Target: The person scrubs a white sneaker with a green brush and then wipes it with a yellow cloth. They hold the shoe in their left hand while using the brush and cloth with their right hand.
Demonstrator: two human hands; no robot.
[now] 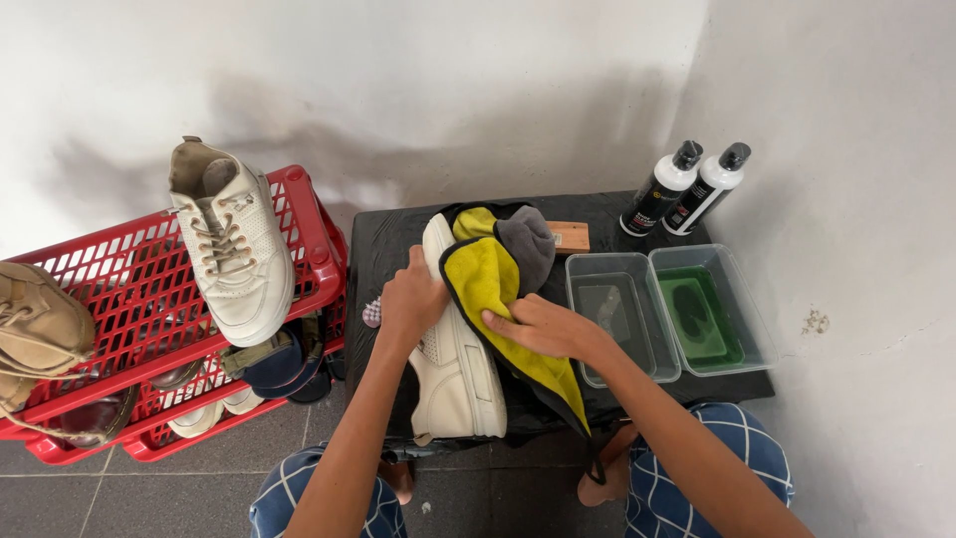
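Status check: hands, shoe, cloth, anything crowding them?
Left hand grips white sneaker, lying on black table. Right hand presses yellow cloth on it. Two water tubs close at right; nothing blocking.

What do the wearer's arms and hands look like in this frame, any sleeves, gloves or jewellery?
Both arms are bare to the frame edge, no sleeves in view. The left hand and right hand have no gloves, rings, watch or bands visible. Only clothing showing: blue shorts with a thin white check.

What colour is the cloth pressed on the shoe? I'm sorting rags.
Yellow with grey backing and black edging: cloth, head view.
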